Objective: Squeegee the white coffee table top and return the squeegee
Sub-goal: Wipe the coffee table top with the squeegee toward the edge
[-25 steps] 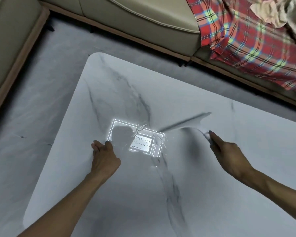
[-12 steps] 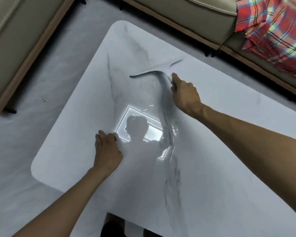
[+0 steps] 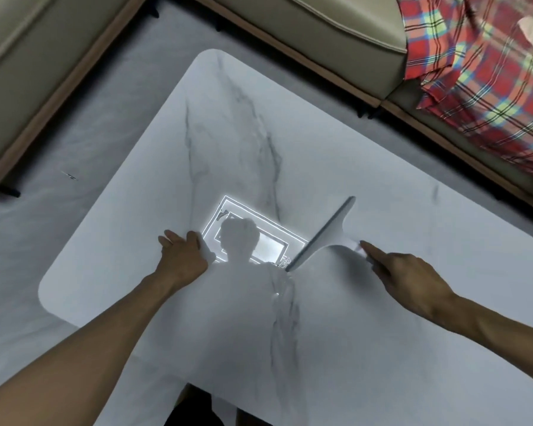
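Note:
The white marble-look coffee table top (image 3: 228, 124) fills the middle of the head view, with grey veins and a bright reflected ceiling light near its centre. My right hand (image 3: 410, 278) grips the handle of a white squeegee (image 3: 323, 233), whose long blade lies diagonally on the table just right of the reflection. My left hand (image 3: 183, 256) rests flat on the table to the left of the reflection, fingers spread, holding nothing.
A beige sofa (image 3: 305, 29) runs along the far side and another section (image 3: 28, 66) along the left. A red plaid blanket (image 3: 480, 75) lies on the sofa at the upper right. Grey marbled floor (image 3: 74, 142) surrounds the table.
My right hand has pulled the squeegee back from the far part of the table toward the middle right, and its blade has turned more diagonal. My left hand stays planted on the table.

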Demonstrator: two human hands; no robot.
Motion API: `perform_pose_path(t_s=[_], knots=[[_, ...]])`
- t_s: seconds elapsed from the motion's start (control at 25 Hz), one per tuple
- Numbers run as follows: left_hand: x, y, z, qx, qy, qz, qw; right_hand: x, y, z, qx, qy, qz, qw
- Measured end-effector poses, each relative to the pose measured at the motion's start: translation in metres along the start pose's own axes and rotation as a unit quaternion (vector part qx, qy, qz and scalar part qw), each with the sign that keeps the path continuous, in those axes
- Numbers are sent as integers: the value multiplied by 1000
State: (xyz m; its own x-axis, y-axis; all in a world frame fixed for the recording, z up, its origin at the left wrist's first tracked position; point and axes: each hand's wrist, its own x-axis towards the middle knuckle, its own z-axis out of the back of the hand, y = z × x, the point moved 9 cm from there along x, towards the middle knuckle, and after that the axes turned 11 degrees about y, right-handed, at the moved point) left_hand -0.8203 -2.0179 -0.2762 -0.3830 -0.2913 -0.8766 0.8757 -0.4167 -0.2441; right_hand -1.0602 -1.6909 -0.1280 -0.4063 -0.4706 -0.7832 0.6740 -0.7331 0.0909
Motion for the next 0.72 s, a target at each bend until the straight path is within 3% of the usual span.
perform_pose_path(t_s=[0.2, 0.4, 0.52, 0.64, 0.72], knots=[[4, 4, -2, 4, 3, -12, 1000, 69, 23, 103, 193, -114, -15, 974], [2, -1, -1, 1, -4, -27, 1000, 185, 74, 153, 361, -141, -128, 913], [-4, 1, 0, -8, -19, -42, 999, 202, 129, 147, 323, -148, -97, 930], [-10, 5, 1, -45, -17, -54, 997, 180, 189, 116, 171, -131, 31, 976], [-13, 9, 1, -70, -25, -68, 995, 157, 206, 83, 95, -109, 100, 984]])
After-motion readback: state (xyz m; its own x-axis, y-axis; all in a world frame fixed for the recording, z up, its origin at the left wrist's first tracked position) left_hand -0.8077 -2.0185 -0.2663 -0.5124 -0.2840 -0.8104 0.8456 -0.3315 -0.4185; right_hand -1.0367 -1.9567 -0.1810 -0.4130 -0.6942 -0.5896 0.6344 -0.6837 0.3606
